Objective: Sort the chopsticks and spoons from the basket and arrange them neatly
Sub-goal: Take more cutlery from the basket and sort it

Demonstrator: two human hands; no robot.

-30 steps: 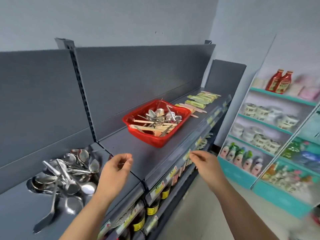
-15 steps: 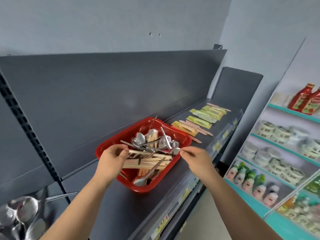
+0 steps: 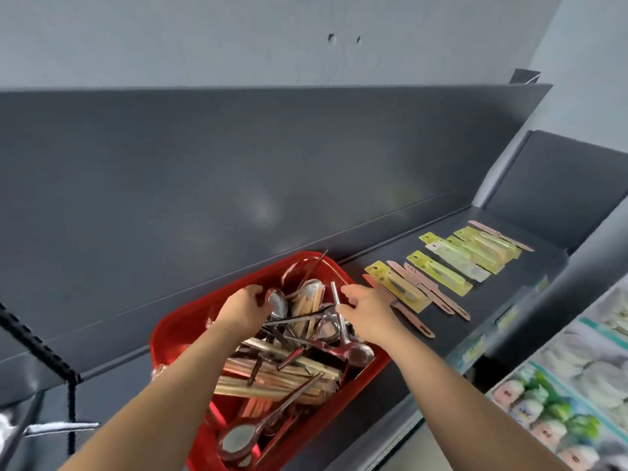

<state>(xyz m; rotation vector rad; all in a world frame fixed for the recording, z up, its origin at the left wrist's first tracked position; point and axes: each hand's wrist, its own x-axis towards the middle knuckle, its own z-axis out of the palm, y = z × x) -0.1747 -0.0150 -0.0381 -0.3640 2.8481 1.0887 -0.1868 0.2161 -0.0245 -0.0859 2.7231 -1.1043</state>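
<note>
Red plastic rectangular basket (image 3: 176, 336) on dark grey metal shelf (image 3: 492, 300), tangle of shiny steel spoons (image 3: 326, 329) and pale wooden chopsticks (image 3: 272, 380) inside, left hand (image 3: 243, 309) curled round one rounded spoon bowl (image 3: 277, 302), right hand (image 3: 368, 312) at a slim upright handle (image 3: 334, 294), grip honestly unclear, flat yellow carded packs (image 3: 438, 271) just beside
</note>
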